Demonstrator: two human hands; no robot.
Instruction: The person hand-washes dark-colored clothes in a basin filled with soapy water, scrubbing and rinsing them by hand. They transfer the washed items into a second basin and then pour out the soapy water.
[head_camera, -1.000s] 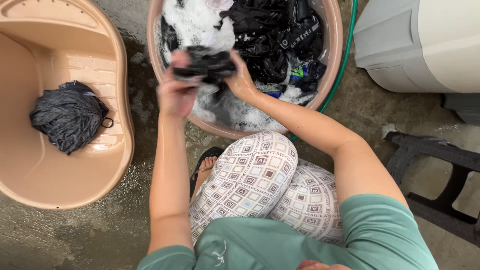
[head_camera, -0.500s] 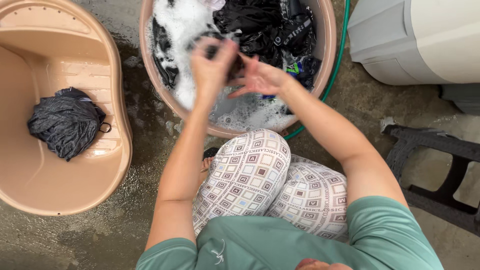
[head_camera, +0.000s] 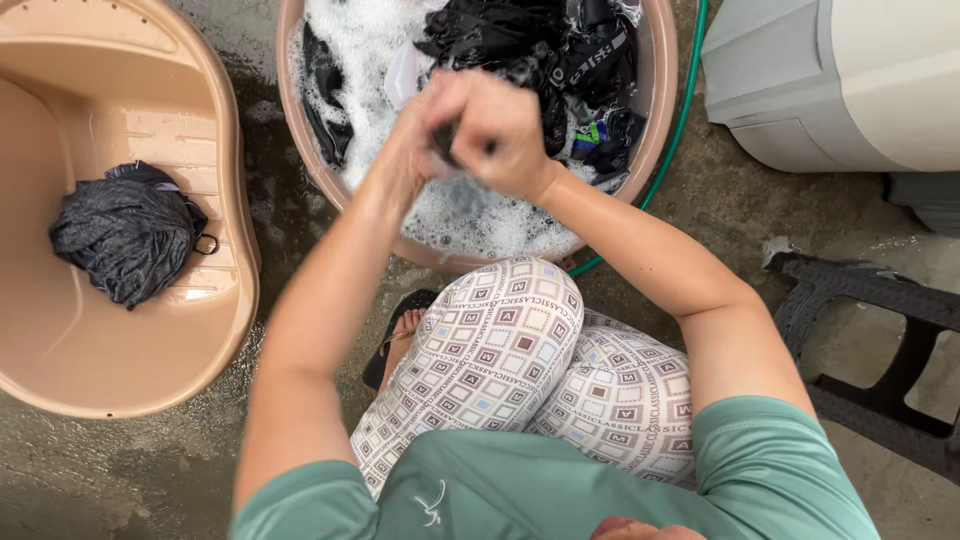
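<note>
Dark wet garment (head_camera: 447, 140): a small black piece of cloth, only a sliver of it visible, pinched between both hands above the round wash basin (head_camera: 660, 110); position is over the suds at the basin's near-centre, clear of the rim. Right hand (head_camera: 495, 130): clenched into a fist around the cloth, knuckles up, lying on top of and partly covering the cloth. Left hand (head_camera: 412, 140): pressed against the right from the left side, fingers closed on the same cloth; motion blur hides the exact finger placement. Round wash basin: tan plastic, set on the floor ahead of the person's knees, holding white foam (head_camera: 370, 50) on its left half and a heap of black laundry (head_camera: 520, 40) on its right half, some pieces with coloured trim. Second tub (head_camera: 120, 370): tan, oblong, ribbed inside, standing to the left of the basin and just beside it. Grey bundle (head_camera: 125, 235): a wrung, crumpled dark grey garment lying inside the second tub against its right wall, well apart from the hands. Green hose (head_camera: 680, 120): curves round the right outside edge of the basin. Grey appliance (head_camera: 830, 80): large, pale, at upper right. Black plastic stool (head_camera: 880, 350): at right, beside the person's right arm. Concrete floor (head_camera: 130, 470): wet, mottled grey. Person: crouched, in patterned trousers (head_camera: 500, 360) and green top (head_camera: 540, 490).
</note>
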